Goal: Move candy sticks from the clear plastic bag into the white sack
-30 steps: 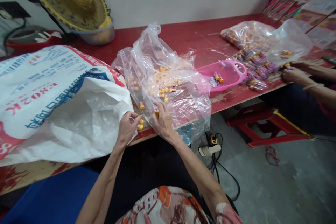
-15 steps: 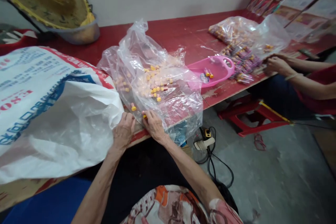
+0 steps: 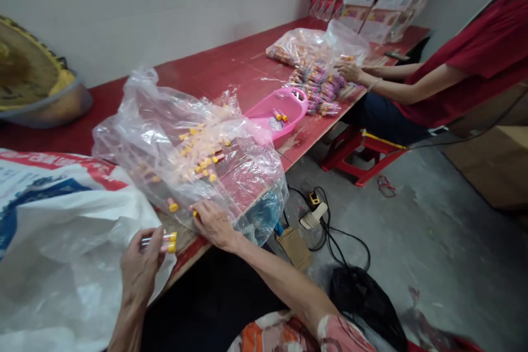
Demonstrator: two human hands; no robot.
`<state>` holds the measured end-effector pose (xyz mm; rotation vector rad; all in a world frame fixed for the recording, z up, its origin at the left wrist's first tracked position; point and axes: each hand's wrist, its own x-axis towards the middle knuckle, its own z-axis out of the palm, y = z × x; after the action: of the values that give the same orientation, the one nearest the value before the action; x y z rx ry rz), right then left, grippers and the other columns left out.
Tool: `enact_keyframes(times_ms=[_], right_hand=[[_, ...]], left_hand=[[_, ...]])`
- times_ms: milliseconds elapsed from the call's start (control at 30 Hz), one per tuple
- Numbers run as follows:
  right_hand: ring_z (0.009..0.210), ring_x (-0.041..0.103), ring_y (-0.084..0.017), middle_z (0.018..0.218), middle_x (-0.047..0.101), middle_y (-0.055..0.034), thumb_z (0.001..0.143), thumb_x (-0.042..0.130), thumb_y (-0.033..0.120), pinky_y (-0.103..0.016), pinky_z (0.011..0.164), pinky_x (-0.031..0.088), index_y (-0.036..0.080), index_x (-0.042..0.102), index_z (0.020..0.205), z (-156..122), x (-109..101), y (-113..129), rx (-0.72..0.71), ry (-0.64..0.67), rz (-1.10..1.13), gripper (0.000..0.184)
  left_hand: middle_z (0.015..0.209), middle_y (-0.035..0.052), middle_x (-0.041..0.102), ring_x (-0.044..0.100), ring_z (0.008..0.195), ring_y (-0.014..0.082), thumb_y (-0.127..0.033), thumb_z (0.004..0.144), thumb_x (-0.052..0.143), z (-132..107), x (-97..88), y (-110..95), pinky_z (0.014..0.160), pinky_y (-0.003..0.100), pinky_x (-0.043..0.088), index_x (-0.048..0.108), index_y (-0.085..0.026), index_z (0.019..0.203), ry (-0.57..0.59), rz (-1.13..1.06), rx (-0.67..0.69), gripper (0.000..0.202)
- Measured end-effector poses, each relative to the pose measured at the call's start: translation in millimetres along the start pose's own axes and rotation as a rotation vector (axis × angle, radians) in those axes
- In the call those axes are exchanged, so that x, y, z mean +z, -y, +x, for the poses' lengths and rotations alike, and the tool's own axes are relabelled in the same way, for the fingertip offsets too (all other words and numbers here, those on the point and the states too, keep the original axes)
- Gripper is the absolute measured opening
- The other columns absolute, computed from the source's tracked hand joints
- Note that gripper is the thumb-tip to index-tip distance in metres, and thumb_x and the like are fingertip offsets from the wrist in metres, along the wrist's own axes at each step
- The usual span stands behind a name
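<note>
My left hand is closed around two small clear tubes with yellow caps, above the edge of a white woven sack. My right hand rests at the table edge on a clear plastic bag, its fingertips pinched on a yellow-capped piece that is mostly hidden. A loose yellow-capped piece lies between the hands. Several more yellow-capped pieces are scattered in or on the bag. Past the bag sits a pink tray with a few tubes in it.
A co-worker in a red shirt sits at the far right, hands by a pile of bundled tubes. At the left stands a basin with a straw hat. Cables and a sandal lie on the floor.
My left hand has moved down and left, away from my right hand, and the two tubes now show in it. The view has turned right, bringing more of the co-worker into sight.
</note>
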<state>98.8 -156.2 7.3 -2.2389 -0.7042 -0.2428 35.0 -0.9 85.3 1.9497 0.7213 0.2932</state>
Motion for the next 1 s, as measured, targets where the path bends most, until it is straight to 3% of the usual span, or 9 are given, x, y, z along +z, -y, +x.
enact_keyframes(times_ms=[100, 167, 300, 400, 533, 633, 733, 833, 1000], right_hand=[[0.115, 0.068, -0.024, 0.117, 0.073, -0.0094, 0.109, 0.063, 0.022, -0.035, 0.098, 0.058, 0.018, 0.064, 0.123, 2.3, 0.0, -0.6, -0.012, 0.01, -0.007, 0.015], [0.115, 0.068, -0.023, 0.117, 0.073, -0.009, 0.111, 0.061, 0.025, -0.034, 0.097, 0.058, 0.019, 0.063, 0.124, 2.8, 0.4, -1.2, -0.009, -0.002, 0.009, 0.015], [0.107, 0.068, -0.022, 0.115, 0.072, -0.0085, 0.113, 0.053, 0.023, -0.034, 0.094, 0.057, 0.02, 0.061, 0.125, 0.8, 1.7, -1.6, 0.036, -0.042, 0.062, 0.015], [0.101, 0.067, -0.022, 0.112, 0.07, -0.0086, 0.113, 0.048, 0.021, -0.034, 0.091, 0.056, 0.02, 0.062, 0.121, -2.0, 2.2, -1.5, 0.066, -0.057, 0.107, 0.016], [0.103, 0.066, -0.022, 0.114, 0.069, -0.0086, 0.11, 0.049, 0.016, -0.033, 0.091, 0.055, 0.021, 0.064, 0.121, -5.2, 1.7, -3.1, 0.074, -0.065, 0.179, 0.019], [0.105, 0.066, -0.023, 0.114, 0.069, -0.0093, 0.11, 0.048, 0.016, -0.034, 0.091, 0.055, 0.021, 0.065, 0.121, -6.4, 0.5, -4.1, 0.074, -0.081, 0.221, 0.021], [0.103, 0.067, -0.024, 0.113, 0.07, -0.01, 0.11, 0.047, 0.017, -0.035, 0.09, 0.055, 0.02, 0.066, 0.119, -6.9, -1.1, -4.1, 0.074, -0.099, 0.228, 0.021], [0.102, 0.067, -0.024, 0.112, 0.071, -0.0102, 0.109, 0.048, 0.017, -0.035, 0.089, 0.055, 0.02, 0.067, 0.117, -7.3, -2.4, -4.4, 0.062, -0.113, 0.229, 0.021], [0.101, 0.068, -0.024, 0.11, 0.071, -0.0102, 0.11, 0.048, 0.021, -0.035, 0.09, 0.056, 0.02, 0.068, 0.115, -8.8, -4.1, -5.6, 0.054, -0.12, 0.259, 0.02]], left_hand=[[0.069, -0.0017, 0.064, 0.045, 0.049, 0.0075, -0.061, 0.054, 0.089, -8.9, 7.7, -21.7, 0.043, 0.017, 0.033, 0.066, -0.018, 0.088, 0.06, -0.265, -0.159, 0.06], [0.069, -0.0022, 0.063, 0.042, 0.049, 0.0046, -0.058, 0.048, 0.092, -14.6, 16.5, -33.2, 0.044, 0.014, 0.034, 0.065, -0.017, 0.086, 0.104, -0.353, -0.197, 0.062], [0.069, -0.0007, 0.064, 0.05, 0.051, 0.0098, -0.063, 0.061, 0.086, -19.1, 24.1, -39.5, 0.045, 0.019, 0.04, 0.066, -0.018, 0.087, 0.045, -0.193, -0.046, 0.056], [0.076, 0.0023, 0.068, 0.063, 0.062, 0.0168, -0.063, 0.077, 0.074, -17.6, 18.6, -27.9, 0.054, 0.026, 0.051, 0.068, -0.02, 0.091, -0.054, 0.085, 0.197, 0.046], [0.09, 0.0055, 0.07, 0.067, 0.074, 0.0199, -0.053, 0.091, 0.056, -10.8, 16.7, 1.3, 0.071, 0.034, 0.058, 0.066, -0.022, 0.097, -0.119, 0.329, 0.496, 0.033], [0.094, 0.0069, 0.07, 0.068, 0.078, 0.0206, -0.046, 0.091, 0.053, -2.2, 18.8, 18.6, 0.074, 0.034, 0.058, 0.065, -0.022, 0.099, -0.056, 0.36, 0.507, 0.028], [0.09, 0.0052, 0.07, 0.068, 0.072, 0.0203, -0.05, 0.093, 0.056, 2.3, 15.8, 23.5, 0.072, 0.034, 0.059, 0.064, -0.022, 0.101, 0.031, 0.228, 0.36, 0.031], [0.085, 0.0035, 0.069, 0.068, 0.069, 0.0198, -0.055, 0.098, 0.054, -2.7, 11.5, 22.3, 0.068, 0.033, 0.058, 0.064, -0.022, 0.102, 0.01, 0.108, 0.268, 0.035], [0.097, 0.0064, 0.071, 0.069, 0.083, 0.0198, -0.039, 0.104, 0.053, -16.2, 25.0, 29.9, 0.081, 0.032, 0.057, 0.066, -0.021, 0.109, -0.176, 0.278, 0.504, 0.022]])
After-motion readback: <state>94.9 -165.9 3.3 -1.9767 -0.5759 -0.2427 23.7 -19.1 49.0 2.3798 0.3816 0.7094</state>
